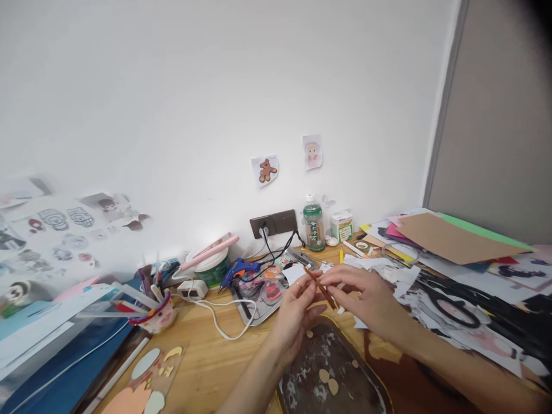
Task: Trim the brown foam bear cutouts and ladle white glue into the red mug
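Observation:
My left hand [296, 307] has its fingers closed on a thin brown piece [322, 290], which looks like card or paper seen nearly edge-on. From the other side my right hand [364, 296] pinches the same piece, thumb and fingertips close together. Both hands are raised above the far end of a dark tray [302, 382] with a yellow rim. Several small beige cutouts [333, 386] lie on that tray. Just behind the fingers is a piece of white paper [293, 273].
Left stand a pen holder [157, 319] and pale cutouts [146, 363]. A blue glue gun [241, 269] lies by a metal tray [259, 313]. Behind are a green bottle [314, 227] and a power outlet [273, 223]. Scissors [452, 307], paper scraps and coloured sheets [457, 236] cover the right.

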{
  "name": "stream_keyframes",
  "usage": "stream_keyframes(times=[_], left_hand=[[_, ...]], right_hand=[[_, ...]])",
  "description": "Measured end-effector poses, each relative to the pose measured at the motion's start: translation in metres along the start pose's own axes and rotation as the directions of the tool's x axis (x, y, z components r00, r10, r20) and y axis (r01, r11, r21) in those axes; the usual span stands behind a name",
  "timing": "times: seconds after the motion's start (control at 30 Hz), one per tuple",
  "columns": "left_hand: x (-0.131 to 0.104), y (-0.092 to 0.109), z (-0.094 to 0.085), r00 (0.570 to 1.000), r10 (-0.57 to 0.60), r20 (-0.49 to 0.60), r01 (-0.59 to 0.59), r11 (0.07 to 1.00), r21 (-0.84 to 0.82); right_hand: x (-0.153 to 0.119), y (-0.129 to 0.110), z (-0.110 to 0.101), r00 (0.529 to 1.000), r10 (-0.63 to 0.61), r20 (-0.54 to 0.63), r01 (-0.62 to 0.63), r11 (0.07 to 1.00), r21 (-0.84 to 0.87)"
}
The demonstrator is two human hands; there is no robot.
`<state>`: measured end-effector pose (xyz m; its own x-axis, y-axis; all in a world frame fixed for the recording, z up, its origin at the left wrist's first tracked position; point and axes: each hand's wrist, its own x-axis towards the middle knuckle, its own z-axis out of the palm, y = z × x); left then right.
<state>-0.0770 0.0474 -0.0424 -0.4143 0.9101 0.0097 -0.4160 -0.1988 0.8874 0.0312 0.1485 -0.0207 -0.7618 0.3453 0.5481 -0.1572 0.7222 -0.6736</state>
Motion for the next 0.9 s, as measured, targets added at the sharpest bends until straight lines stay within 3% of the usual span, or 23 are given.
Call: stream_keyframes(times=[0.13, 0.27, 0.4, 0.5, 0.6, 0.77, 0.9], left_hand=[[-0.003, 0.001, 0.008, 0.999, -0.044, 0.013, 0.046, 0.955, -0.292], [-0.004, 0.005, 0.007, 0.99, -0.123, 0.064, 0.139, 0.845, -0.516], [-0.004, 0.005, 0.006, 0.988, -0.14, 0.065, 0.154, 0.912, -0.38], [-0.003, 0.002, 0.006, 0.99, -0.126, 0.056, 0.135, 0.966, -0.219], [0.0, -0.003, 0.006, 0.99, -0.142, 0.015, 0.142, 0.983, -0.117], [0.005, -0.008, 0.007, 0.973, -0.157, -0.169, 0.156, 0.988, -0.019], [0.007, -0.01, 0.009, 0.957, -0.129, -0.259, 0.128, 0.992, -0.02]], right_hand=[[-0.005, 0.001, 0.008, 0.97, -0.242, 0.03, 0.239, 0.918, -0.317], [-0.005, 0.007, 0.008, 0.978, -0.206, 0.042, 0.204, 0.875, -0.439], [0.0, 0.016, 0.003, 1.0, 0.01, -0.025, -0.017, 0.956, -0.294], [0.005, 0.019, -0.003, 0.982, 0.154, 0.106, -0.149, 0.987, -0.054], [0.006, 0.015, -0.011, 0.938, 0.18, 0.297, -0.235, 0.959, 0.161], [0.001, 0.017, -0.018, 0.944, 0.249, 0.219, -0.295, 0.931, 0.214], [-0.005, 0.029, -0.015, 0.922, 0.307, 0.237, -0.376, 0.857, 0.353]])
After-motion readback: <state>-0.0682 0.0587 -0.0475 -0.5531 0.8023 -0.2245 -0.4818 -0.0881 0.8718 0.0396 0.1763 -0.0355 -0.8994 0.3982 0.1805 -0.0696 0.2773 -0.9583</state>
